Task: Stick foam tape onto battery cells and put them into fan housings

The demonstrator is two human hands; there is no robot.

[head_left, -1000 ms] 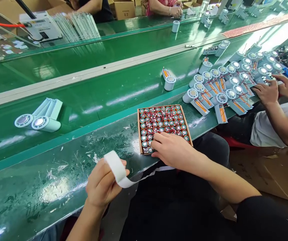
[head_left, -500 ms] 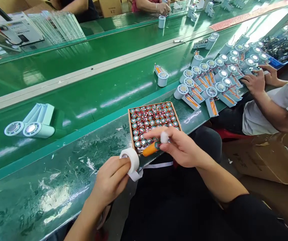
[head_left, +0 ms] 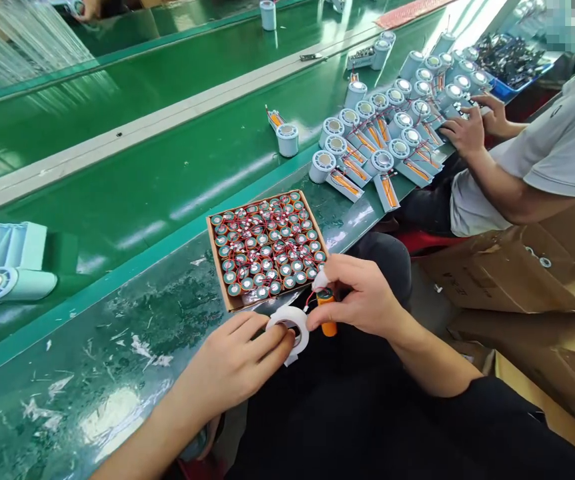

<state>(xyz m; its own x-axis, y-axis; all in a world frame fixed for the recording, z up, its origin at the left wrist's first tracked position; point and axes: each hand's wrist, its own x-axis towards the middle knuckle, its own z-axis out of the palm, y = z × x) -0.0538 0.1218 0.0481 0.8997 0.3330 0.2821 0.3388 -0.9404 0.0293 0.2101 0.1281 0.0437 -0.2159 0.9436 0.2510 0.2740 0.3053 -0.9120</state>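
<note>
Tape [head_left: 287, 315], white and wound in a roll, is sitting at lower centre, where the left hand [head_left: 237, 357] is gripping it with fingers reaching into the core. Just right of it, the right hand [head_left: 362, 293] is holding an orange battery cell [head_left: 327, 325], thumb and fingers bending toward each other. The cell is now hanging almost upright; half a second ago it was lying slantwise, one end pointing at the tape. A second ago that hand was reaching into the cardboard box [head_left: 220, 267] of wired cells [head_left: 267, 247], and a loose strip was trailing from the tape. The view is swinging, so the box is now appearing further left, near the centre of the frame.

The right thumb is covering part of the cell, and which other fingers are supporting it I cannot tell. Something white [head_left: 320, 280] is showing at the index fingertip, too blurred to identify. At the left edge, a pale-blue housing [head_left: 12, 283] is being cut off by the frame. At upper right, a co-worker's hands [head_left: 467, 130] are partly hiding parts behind clustered battery housings [head_left: 382, 160].
</note>
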